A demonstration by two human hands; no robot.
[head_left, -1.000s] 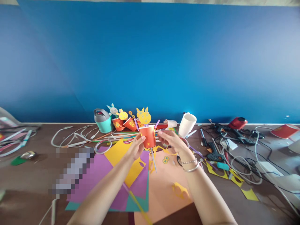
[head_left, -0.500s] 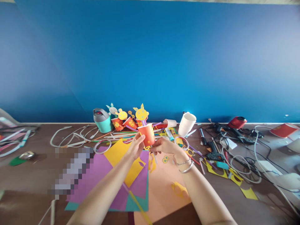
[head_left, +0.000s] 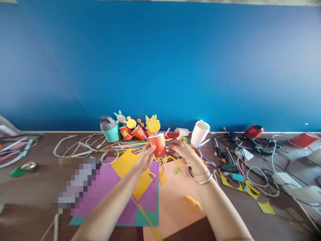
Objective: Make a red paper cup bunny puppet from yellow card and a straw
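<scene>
- Cup (head_left: 158, 146): it's up in the air over the counter (head_left: 37, 192), at the fingers of the left hand (head_left: 145, 158), which grips it by its left side, thumb across the front.
- Right hand (head_left: 182, 150): just beside the cup's other side, fingers bent and drawn in narrow; from here I can't tell whether they pinch anything.
- Step in hand, as I'd judge it: working the straw (head_left: 164, 169) beneath the cup, or checking how the yellow head (head_left: 153, 124) sits above it.
- A move on that straw would call for a firm left hand around the cup and a light right-hand pinch just below the base, so the thin stem doesn't bend.
- Which way it points: mouth up, narrower base down, the head above the rim, and a purple strip (head_left: 167, 132) sticking up and outward above the right hand's fingertips.
- Long axis: near upright, top leaning a little towards the left hand's side; the straw slants down between the hands, over the peach paper (head_left: 173, 207).
</scene>
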